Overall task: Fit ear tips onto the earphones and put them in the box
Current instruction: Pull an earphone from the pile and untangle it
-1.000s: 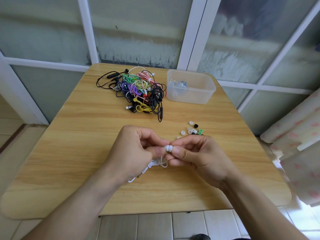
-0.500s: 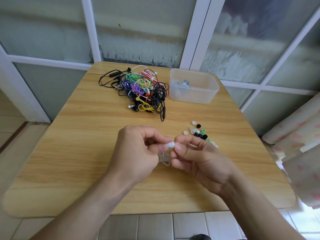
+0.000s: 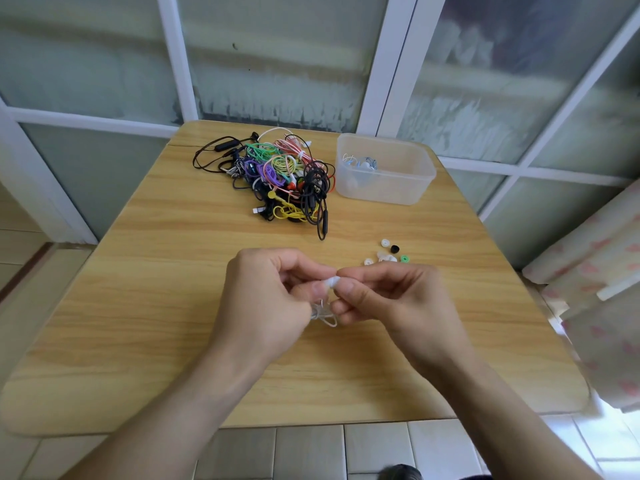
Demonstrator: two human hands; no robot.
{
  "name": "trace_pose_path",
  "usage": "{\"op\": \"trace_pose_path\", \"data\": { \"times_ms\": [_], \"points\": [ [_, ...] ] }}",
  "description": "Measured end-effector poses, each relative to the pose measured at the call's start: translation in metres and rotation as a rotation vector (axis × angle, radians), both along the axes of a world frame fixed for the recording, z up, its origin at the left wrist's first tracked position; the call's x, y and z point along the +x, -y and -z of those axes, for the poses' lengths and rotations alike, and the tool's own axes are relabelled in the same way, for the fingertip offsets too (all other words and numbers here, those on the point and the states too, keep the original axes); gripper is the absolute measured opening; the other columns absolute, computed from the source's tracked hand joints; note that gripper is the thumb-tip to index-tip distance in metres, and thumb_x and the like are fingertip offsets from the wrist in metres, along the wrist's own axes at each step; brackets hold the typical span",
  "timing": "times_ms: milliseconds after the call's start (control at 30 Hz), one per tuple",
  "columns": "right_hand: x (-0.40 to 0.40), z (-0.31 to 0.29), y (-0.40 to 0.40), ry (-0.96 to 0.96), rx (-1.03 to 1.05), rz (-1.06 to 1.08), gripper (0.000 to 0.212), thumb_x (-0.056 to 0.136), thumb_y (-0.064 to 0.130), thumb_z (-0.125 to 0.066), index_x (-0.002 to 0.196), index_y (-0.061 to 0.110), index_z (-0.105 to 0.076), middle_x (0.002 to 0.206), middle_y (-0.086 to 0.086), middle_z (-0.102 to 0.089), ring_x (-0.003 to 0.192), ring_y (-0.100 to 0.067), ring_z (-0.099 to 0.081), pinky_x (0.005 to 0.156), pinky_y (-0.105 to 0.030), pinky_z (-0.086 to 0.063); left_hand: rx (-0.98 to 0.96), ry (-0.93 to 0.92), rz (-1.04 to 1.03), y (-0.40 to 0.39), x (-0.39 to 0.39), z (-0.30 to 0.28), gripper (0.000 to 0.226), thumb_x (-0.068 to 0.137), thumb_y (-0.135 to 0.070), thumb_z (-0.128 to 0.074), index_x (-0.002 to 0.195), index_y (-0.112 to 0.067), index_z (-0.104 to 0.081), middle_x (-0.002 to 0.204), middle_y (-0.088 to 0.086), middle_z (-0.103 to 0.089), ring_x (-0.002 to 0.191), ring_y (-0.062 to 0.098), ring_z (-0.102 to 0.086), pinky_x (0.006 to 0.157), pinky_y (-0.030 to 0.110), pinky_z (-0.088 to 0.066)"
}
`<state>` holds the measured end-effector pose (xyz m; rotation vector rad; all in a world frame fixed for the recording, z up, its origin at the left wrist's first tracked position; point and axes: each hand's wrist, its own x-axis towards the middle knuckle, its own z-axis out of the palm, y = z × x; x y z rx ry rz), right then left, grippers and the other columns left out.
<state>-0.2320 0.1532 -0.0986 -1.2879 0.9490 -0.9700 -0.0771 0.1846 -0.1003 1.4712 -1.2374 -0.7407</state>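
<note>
Above the middle of the wooden table [image 3: 166,306], my left hand [image 3: 266,299] pinches a white earphone [image 3: 332,281], and its thin white cable [image 3: 323,315] hangs in loops below the fingers. My right hand [image 3: 391,299] pinches the white ear tip at the bud's end between thumb and forefinger. The two hands meet fingertip to fingertip. Several loose ear tips [image 3: 388,252], white, black and green, lie just beyond my right hand. A clear plastic box [image 3: 408,181] at the back right holds a pale blue and white earphone.
A tangled pile of coloured earphones [image 3: 280,174] lies at the back centre, left of the box. Frosted window panes with white frames stand behind the table. A patterned cloth [image 3: 602,289] hangs off the table's right edge. Tiled floor shows below the front edge.
Both hands stay together on the white earphone and have shifted only slightly. The cable, hanging lower a second ago, is now gathered closer under my left fingers.
</note>
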Motion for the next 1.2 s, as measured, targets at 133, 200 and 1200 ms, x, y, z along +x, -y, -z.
{"op": "trace_pose_path", "data": {
  "times_ms": [133, 200, 1200],
  "points": [
    [0.003, 0.0, -0.001, 0.143, 0.28, -0.001, 0.03, 0.064, 0.008, -0.075, 0.089, -0.009, -0.071, 0.068, -0.018, -0.066, 0.054, -0.019, -0.064, 0.052, -0.022, -0.053, -0.204, 0.213, -0.052, -0.003, -0.007, 0.003, 0.034, 0.068, 0.017, -0.072, 0.072, -0.016, -0.076, 0.066, -0.007, -0.067, 0.064, 0.002, -0.063, 0.058, 0.008, -0.045],
    [0.003, 0.002, 0.0, 0.168, 0.331, -0.01, 0.03, 0.066, 0.008, -0.074, 0.09, -0.009, -0.071, 0.069, -0.017, -0.065, 0.055, -0.019, -0.064, 0.052, -0.022, -0.053, -0.261, 0.276, -0.071, -0.003, -0.007, 0.005, 0.035, 0.066, 0.021, -0.069, 0.073, -0.012, -0.077, 0.068, -0.006, -0.066, 0.067, -0.003, -0.061, 0.06, 0.003, -0.041],
    [-0.012, 0.015, 0.015, -0.124, -0.186, -0.062, 0.01, 0.082, 0.008, -0.073, 0.09, 0.001, -0.072, 0.071, -0.016, -0.073, 0.065, -0.033, -0.072, 0.068, -0.042, -0.061, -0.023, 0.02, 0.093, 0.003, 0.003, 0.009, 0.015, 0.079, -0.01, -0.077, 0.082, -0.025, -0.073, 0.072, -0.008, -0.072, 0.067, 0.011, -0.069, 0.067, 0.034, -0.059]
  ]
}}
